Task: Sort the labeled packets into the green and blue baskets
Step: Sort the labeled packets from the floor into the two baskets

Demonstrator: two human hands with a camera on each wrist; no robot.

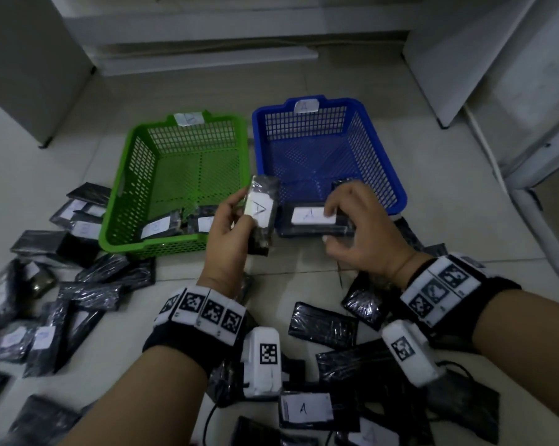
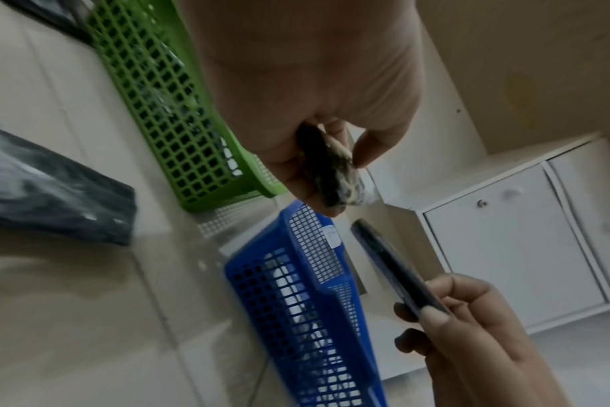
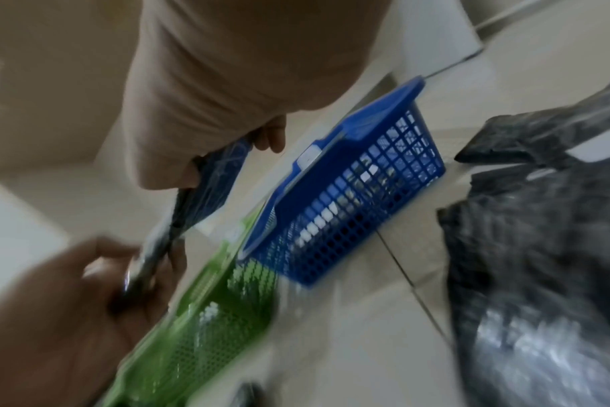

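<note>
Nearest us, below both wrists, we see loose black packets (image 1: 323, 325) scattered over the tiled floor (image 1: 464, 239), one of them with a white label marked A (image 1: 305, 409) just behind our right wrist band. More packets lie in a heap to the left of our left fingers.

Our left hand (image 1: 226, 239) holds an upright packet (image 1: 261, 217), fingers and thumb curled round its long edges, its white label marked A facing us. In the left wrist view the same packet (image 2: 331, 168) sits pinched between thumb and fingers.

Just to the right of it, our right hand (image 1: 358, 230) grips a second packet (image 1: 313, 220) lying flat, fingertips clamped on its right end over a white label that also reads A. The two held packets are near each other but apart.

Beyond our left fingers stands the green basket (image 1: 123, 188), tagged on its far rim, with a few labeled packets in its near end. Beyond our right fingers stands the blue basket (image 1: 381, 149), its far rim tagged A; another dark packet shows inside it, just past our right knuckles. The baskets stand side by side, rims almost touching.

Farthest off are white cabinets (image 1: 497, 59).
</note>
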